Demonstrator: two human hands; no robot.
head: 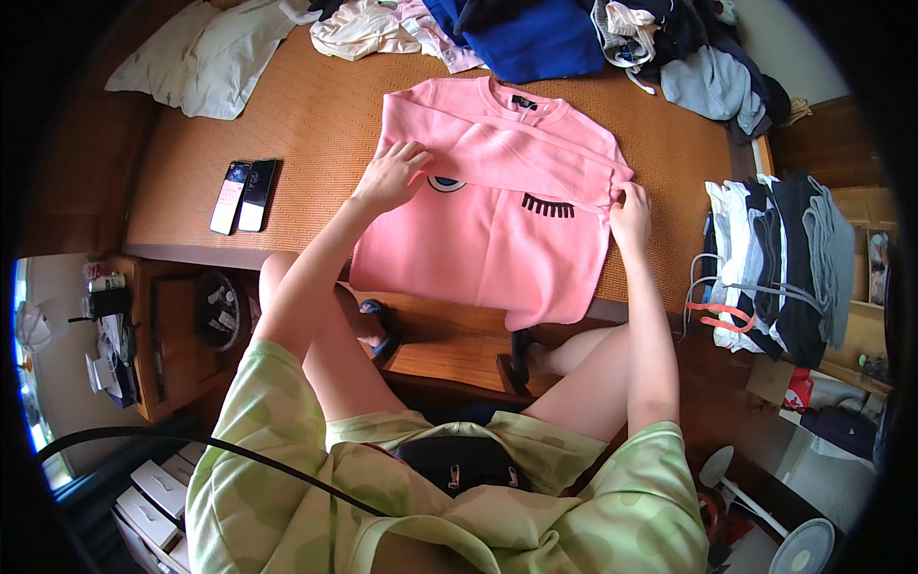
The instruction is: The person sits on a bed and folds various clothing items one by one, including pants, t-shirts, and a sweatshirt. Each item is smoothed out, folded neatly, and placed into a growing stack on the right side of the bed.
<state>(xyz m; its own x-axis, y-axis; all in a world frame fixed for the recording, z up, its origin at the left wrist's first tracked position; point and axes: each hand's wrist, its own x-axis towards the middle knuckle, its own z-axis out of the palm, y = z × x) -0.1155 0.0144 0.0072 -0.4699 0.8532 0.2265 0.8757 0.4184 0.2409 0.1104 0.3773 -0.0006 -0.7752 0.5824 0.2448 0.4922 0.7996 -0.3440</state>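
A pink sweater (480,251) with a round eye print and black lash marks lies spread on a woven mat (315,107), its collar away from me and its hem hanging over the near edge. One sleeve (502,154) is folded across the chest. My left hand (396,174) rests on the sweater's left side near the eye print, fingers bent; whether it grips cloth I cannot tell. At the right side, my right hand (630,214) pinches the cuff end of the folded sleeve. A small dark label shows inside the collar.
Two phones (229,198) lie at the left. Along the far side are a pillow (208,54), a blue garment (534,39) and a heap of clothes (713,82). Folded clothes (782,265) stand at the right with cords over them. A black cable (244,448) crosses my lap area.
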